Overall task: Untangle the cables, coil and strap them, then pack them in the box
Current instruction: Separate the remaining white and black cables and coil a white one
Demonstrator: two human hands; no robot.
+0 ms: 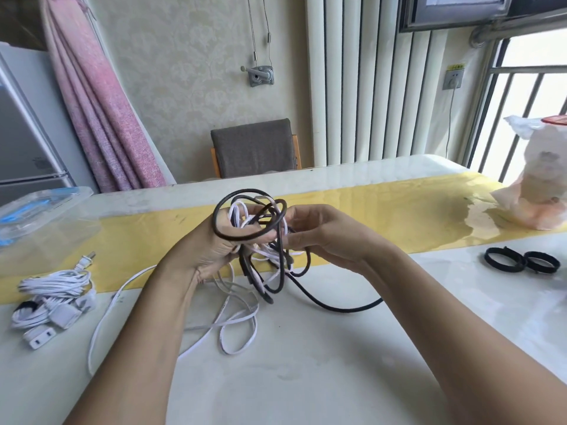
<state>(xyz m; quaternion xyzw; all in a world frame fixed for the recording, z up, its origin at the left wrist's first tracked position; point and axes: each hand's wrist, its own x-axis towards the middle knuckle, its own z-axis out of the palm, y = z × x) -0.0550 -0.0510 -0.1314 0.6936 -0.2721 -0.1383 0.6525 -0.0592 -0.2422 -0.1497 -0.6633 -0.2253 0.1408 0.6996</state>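
Head view: both forearms reach in over a pale table (306,378) and the hands meet at a knot of cables held just above it.
Left hand (214,243): fingers curled round the left side of the tangle (260,234), gripping it; one black loop arches over the thumb side.
Right hand (319,231): fingertips pinch strands at the tangle's right side.
Tangle: black and white cables looped through one another, held in the air between the two hands, over the near edge of the yellow runner (399,210).
Black cable (337,306): drops from the tangle and trails to the right along the tabletop.
White flat cable (236,326): hangs from the tangle and lies in loose loops on the table under the left forearm.
White power cord (52,289): already coiled, lying at the table's left side, its two-slot socket end (40,337) nearest the camera.
Clear plastic box (40,210): at the far left edge, beyond the coiled cord.
Black straps (503,259): two rings touching side by side, far right, well apart from the hands.
Plastic bag (540,179): stands on the runner's right end.
Chair (254,148): grey-backed, behind the table.
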